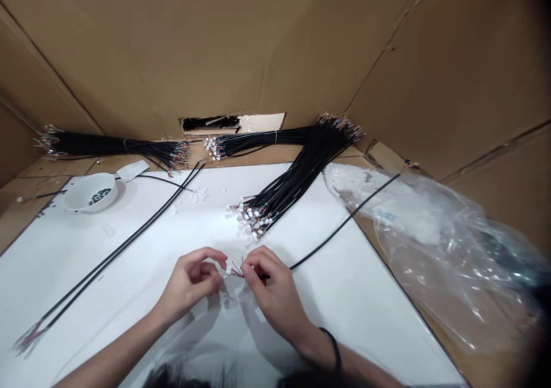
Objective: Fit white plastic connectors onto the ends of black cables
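My right hand (275,290) is closed in a pinch on the end of a black cable (344,222), close to where thin coloured wires fan out of it. The cable runs from that hand up to the right, and its far end shows bare orange wires. A small white connector (228,268) sits at the tip of the wires. My left hand (194,279) is curved beside the connector, index fingertip at its edge; thumb and index finger stand apart.
Bundled black cables with white connectors (297,175) lie ahead. Another bundle (107,145) rests at the back left. Two loose cables (124,244) cross the white table. A white bowl (91,193) holds small dark pieces. Clear plastic bags (430,233) lie right; cardboard walls (215,43) surround.
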The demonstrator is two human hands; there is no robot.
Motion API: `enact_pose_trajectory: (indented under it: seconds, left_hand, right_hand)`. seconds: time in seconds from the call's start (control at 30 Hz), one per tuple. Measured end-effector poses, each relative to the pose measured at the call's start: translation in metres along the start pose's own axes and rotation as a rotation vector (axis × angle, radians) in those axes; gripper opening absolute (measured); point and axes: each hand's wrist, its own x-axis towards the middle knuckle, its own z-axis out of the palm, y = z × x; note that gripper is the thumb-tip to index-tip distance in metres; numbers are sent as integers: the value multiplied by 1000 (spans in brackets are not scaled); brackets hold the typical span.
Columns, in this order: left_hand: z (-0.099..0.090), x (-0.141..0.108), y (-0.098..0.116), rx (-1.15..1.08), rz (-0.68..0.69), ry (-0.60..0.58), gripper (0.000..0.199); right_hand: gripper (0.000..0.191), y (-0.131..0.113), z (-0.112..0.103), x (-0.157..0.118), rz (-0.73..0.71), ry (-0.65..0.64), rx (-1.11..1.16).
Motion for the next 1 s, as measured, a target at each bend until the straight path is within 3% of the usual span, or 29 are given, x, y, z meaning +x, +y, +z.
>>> enact_pose_trajectory:
  seconds: [0.27,0.5,0.6,0.73,0.83,0.9,1.0]
  left_hand:
    - [15,-20,8,82,237,95,25]
    - [29,-44,14,53,388,196,25]
    - [31,-48,13,9,403,239,29]
    - [34,-48,9,-73,398,309,32]
    - [41,-48,4,-179,347,389,39]
    - [46,-50,0,-260,308,444,43]
    - [50,-54,-8,-278,301,494,44]
  right_hand:
    - [15,-16,-4,-5,-99,5,60]
    - [18,-26,-4,-13,-157,-89,101]
    - [16,-30,-6,-20,-208,-93,104]
    - [15,-30,0,-29,-247,-5,89]
    - [8,-27,6,-34,-386,70,52]
    - [17,-24,10,-37,-485,88,-1]
    - [28,-20,12,-40,-504,82,-63]
